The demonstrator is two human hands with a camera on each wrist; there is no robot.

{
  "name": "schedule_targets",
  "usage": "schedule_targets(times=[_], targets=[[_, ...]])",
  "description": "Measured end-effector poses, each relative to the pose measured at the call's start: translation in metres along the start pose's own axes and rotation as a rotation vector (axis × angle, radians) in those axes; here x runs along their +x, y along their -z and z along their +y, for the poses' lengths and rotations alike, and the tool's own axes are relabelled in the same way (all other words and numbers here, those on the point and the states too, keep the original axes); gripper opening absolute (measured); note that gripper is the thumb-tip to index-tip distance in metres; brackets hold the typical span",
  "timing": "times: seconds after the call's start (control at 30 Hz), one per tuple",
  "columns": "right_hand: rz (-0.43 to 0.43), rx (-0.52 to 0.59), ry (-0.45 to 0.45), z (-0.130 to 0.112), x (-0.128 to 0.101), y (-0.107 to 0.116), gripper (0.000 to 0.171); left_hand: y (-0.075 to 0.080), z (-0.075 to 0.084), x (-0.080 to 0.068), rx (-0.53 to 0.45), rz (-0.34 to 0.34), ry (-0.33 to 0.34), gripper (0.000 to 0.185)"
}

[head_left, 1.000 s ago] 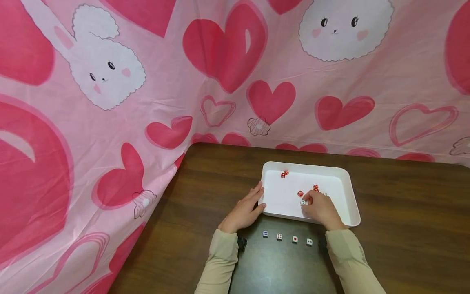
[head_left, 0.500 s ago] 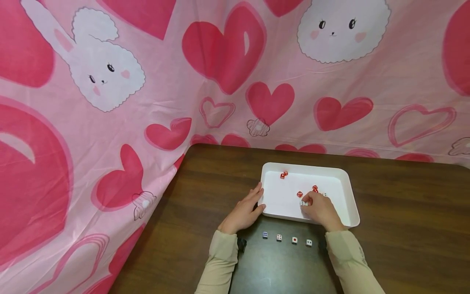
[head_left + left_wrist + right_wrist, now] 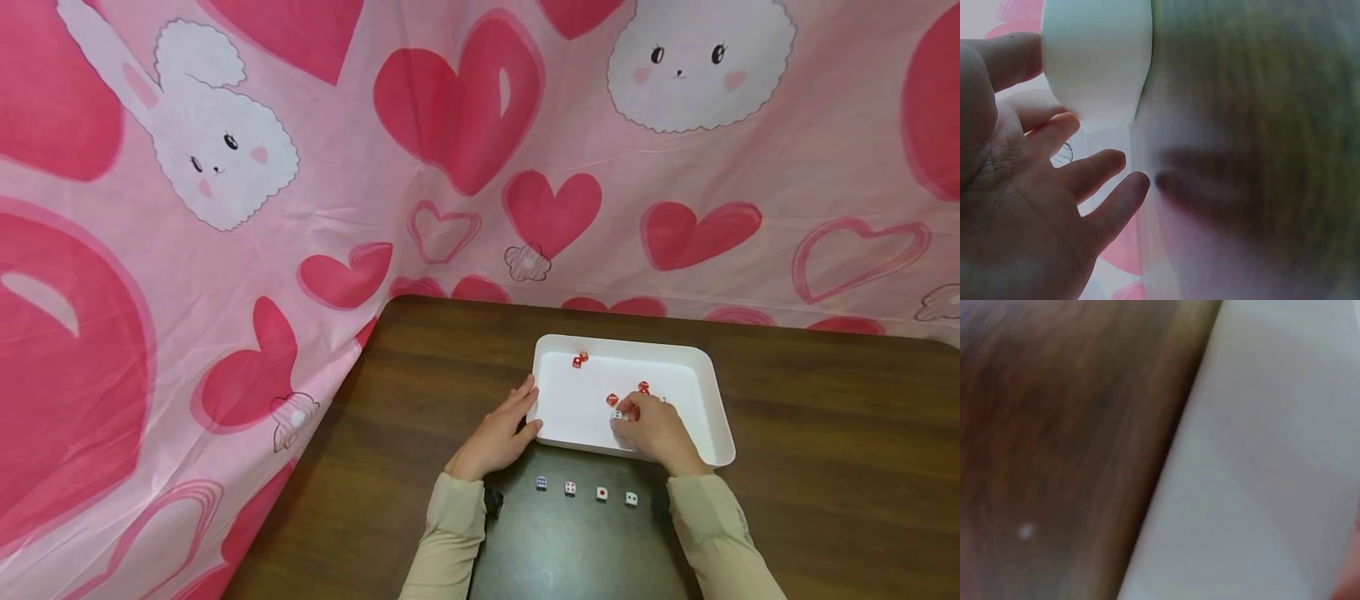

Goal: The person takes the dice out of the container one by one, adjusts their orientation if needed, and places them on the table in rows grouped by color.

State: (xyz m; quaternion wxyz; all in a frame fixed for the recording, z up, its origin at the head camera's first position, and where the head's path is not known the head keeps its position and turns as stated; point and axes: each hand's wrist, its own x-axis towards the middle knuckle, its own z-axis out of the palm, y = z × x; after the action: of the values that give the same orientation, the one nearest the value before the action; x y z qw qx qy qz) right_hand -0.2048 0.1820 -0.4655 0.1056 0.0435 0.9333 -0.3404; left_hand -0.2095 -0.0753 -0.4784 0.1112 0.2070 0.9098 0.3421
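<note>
In the head view, the two hands were well apart. The left hand (image 3: 495, 429), its fingers straight, touched the left edge of the white tray (image 3: 566, 408). The right hand (image 3: 656, 429) pinched a white die (image 3: 617, 415) inside the tray, near its near edge. A red die (image 3: 612, 400) lay just beyond those fingertips, with a red pair (image 3: 643, 387) a little to the right and another white die (image 3: 663, 401) partly hidden by the hand. Two more red dice (image 3: 580, 359) sat together near the tray's far left corner. On the table (image 3: 825, 417), just off the tray's near edge, four white dice (image 3: 570, 489) stood in a spaced row, the leftmost showing blue pips. Pink cloth (image 3: 337, 167) printed with hearts rose behind the table's far edge and along its left edge.

In the left wrist view, the fingers were spread, one against the tray's outer wall, others clear of it.

In the right wrist view, blurred, the tray's wall slanted beside brown tabletop; only a sliver of hand showed, so its grip could not be told there.
</note>
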Motion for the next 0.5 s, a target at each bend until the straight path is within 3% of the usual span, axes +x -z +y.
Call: schedule_targets(times=[0.5], targets=[[0.060,0.063,0.120,-0.0055,-0.0057,0.0068,0.026,0.0003,0.0013,-0.0005,-0.016,-0.002,-0.002,0.059]])
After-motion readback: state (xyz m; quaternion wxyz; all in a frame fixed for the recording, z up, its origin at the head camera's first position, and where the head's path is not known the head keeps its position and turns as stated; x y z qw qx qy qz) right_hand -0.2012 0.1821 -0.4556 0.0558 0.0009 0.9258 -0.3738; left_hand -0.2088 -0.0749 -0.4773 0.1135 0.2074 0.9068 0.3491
